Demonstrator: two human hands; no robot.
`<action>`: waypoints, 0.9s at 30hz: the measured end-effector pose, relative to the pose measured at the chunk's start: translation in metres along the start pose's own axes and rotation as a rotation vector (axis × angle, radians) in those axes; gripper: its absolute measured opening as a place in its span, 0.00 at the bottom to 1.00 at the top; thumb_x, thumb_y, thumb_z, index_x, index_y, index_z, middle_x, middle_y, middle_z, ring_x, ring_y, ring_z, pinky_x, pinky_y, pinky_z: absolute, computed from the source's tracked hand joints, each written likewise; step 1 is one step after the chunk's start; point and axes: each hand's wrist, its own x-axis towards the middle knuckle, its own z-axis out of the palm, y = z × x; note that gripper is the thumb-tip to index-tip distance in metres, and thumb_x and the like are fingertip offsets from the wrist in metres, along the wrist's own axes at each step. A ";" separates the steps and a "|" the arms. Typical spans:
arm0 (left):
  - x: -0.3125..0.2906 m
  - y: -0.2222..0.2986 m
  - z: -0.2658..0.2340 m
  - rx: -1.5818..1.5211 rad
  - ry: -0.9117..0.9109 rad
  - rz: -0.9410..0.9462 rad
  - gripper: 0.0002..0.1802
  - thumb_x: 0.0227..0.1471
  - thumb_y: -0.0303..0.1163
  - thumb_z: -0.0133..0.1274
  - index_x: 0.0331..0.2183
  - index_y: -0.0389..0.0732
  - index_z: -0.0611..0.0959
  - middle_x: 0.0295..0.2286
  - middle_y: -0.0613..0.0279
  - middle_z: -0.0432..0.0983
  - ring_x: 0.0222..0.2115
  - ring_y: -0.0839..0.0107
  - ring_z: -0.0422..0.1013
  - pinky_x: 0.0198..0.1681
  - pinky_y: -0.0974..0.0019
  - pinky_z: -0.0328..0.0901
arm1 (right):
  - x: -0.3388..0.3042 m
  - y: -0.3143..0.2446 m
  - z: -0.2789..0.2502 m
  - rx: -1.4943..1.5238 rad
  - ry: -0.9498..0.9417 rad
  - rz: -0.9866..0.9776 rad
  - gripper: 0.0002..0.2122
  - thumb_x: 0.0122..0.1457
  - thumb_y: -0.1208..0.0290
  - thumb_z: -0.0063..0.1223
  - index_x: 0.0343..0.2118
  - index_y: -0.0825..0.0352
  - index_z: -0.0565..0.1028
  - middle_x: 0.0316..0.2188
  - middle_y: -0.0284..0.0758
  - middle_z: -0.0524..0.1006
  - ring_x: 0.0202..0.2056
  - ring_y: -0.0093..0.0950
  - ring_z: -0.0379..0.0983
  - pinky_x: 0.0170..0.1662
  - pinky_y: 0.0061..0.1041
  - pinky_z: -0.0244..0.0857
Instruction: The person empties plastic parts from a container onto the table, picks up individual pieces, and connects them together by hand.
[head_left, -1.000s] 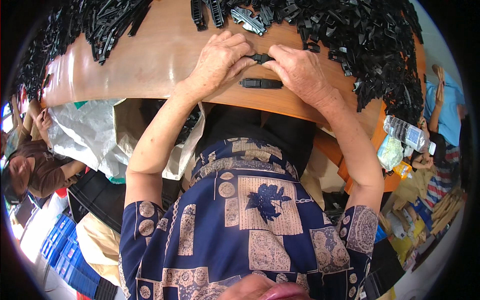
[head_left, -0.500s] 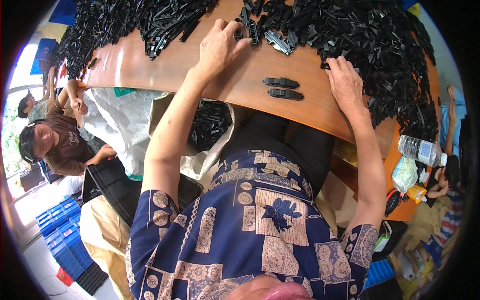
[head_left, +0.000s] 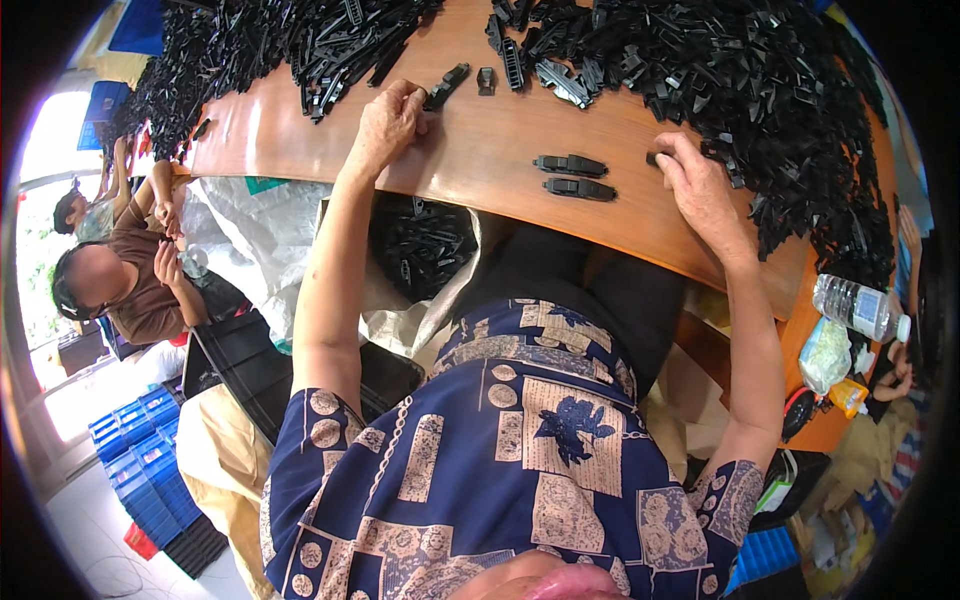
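Note:
My left hand [head_left: 392, 128] is closed at the table's left middle, thumb and fingers pinching the near end of a long black plastic part [head_left: 448, 86]. Right of that part lies a small black piece [head_left: 486, 81] by itself. At the right, beside the big heap, my right hand [head_left: 697, 190] pinches a small dark plastic piece [head_left: 653, 158], mostly covered by the fingertips. Between my hands, nearer the table edge, two black elongated parts lie side by side: an upper one [head_left: 570, 165] and a lower one [head_left: 580, 189].
Heaps of black plastic parts cover the table's far left [head_left: 230, 60] and right [head_left: 740, 100]. Below the edge, a white sack [head_left: 470, 275] holds more. A plastic bottle [head_left: 850, 305] lies at right. Blue crates [head_left: 150, 460] are stacked at left, near a seated person [head_left: 140, 275].
My left hand has moved left and nearer, bringing the long black part away from the far pile. My right hand has drawn slightly nearer, off the right heap's edge, with the small piece.

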 end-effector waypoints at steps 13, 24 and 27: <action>-0.003 0.050 0.031 0.688 -0.083 0.773 0.16 0.52 0.32 0.59 0.45 0.45 0.81 0.43 0.61 0.75 0.45 0.59 0.74 0.45 0.58 0.71 | 0.005 0.011 -0.012 -0.338 0.044 -0.196 0.09 0.62 0.66 0.57 0.40 0.65 0.75 0.37 0.39 0.76 0.37 0.47 0.75 0.37 0.42 0.69; -0.019 0.110 0.113 0.322 -0.088 0.871 0.18 0.52 0.38 0.61 0.45 0.45 0.81 0.35 0.61 0.74 0.39 0.58 0.75 0.40 0.57 0.71 | 0.012 -0.007 -0.008 -0.304 0.017 -0.243 0.09 0.60 0.65 0.59 0.38 0.64 0.77 0.34 0.38 0.74 0.39 0.42 0.75 0.40 0.38 0.70; -0.021 0.093 0.102 0.256 -0.064 0.774 0.18 0.50 0.39 0.63 0.43 0.44 0.82 0.35 0.61 0.74 0.39 0.58 0.75 0.40 0.57 0.71 | 0.018 -0.017 0.001 -0.206 0.003 -0.309 0.10 0.61 0.64 0.58 0.39 0.65 0.78 0.32 0.38 0.78 0.35 0.42 0.77 0.38 0.37 0.71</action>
